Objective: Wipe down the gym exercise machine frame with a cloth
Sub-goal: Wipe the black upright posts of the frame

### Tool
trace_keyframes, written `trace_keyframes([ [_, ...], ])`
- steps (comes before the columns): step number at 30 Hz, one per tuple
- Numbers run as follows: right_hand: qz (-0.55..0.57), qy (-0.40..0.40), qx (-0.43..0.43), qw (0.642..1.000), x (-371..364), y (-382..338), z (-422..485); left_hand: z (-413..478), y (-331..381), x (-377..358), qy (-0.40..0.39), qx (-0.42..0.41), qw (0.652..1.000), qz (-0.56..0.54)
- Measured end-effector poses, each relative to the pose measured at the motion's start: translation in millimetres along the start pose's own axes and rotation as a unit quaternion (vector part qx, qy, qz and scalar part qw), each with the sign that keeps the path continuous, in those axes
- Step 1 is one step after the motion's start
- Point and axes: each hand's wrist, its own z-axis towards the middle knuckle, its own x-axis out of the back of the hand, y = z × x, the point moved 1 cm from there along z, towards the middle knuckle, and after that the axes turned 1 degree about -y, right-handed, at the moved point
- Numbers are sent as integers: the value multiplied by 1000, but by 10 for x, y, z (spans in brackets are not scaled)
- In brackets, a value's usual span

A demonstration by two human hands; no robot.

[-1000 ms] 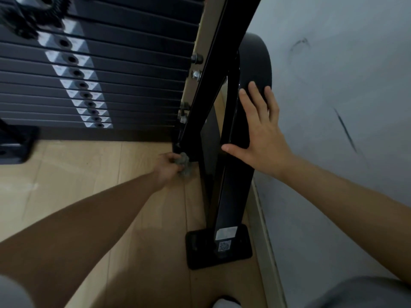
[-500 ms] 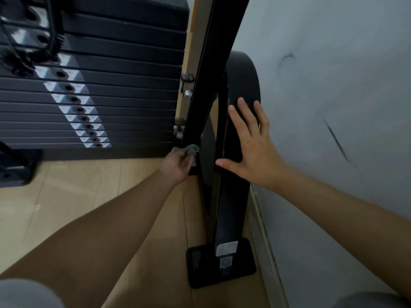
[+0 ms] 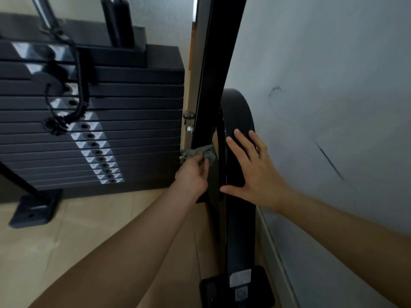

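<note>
Well below the grip and nearest you, the foot plate (image 3: 213,287) of the curved rear post (image 3: 239,230) sits on the wooden floor (image 3: 66,241).

Your left hand (image 3: 193,172) has its grip clamped on a bunched grey-green cloth (image 3: 198,153). Thumb and fingers pinch the cloth against the front face of the black frame upright (image 3: 213,85), low on that bar. Bunching it, in my judgement, makes a firm pad suited to a narrow bar.

Just right of the grip, your right hand (image 3: 251,172) lies flat on the rear post, fingers spread and holding nothing. It is most likely a brace while you lean in.

Just above the grip, two bolts (image 3: 189,114) stand out from the upright's edge, so the cloth may snag there.

Left of the grip and beyond it stands the weight stack (image 3: 111,130). A long run of upright above the grip appears to remain for wiping.
</note>
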Motion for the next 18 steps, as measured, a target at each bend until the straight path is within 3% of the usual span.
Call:
trace_keyframes([
  [18, 27, -12, -11, 1000, 58, -23, -14, -875, 316, -730, -47, -96, 994, -24],
])
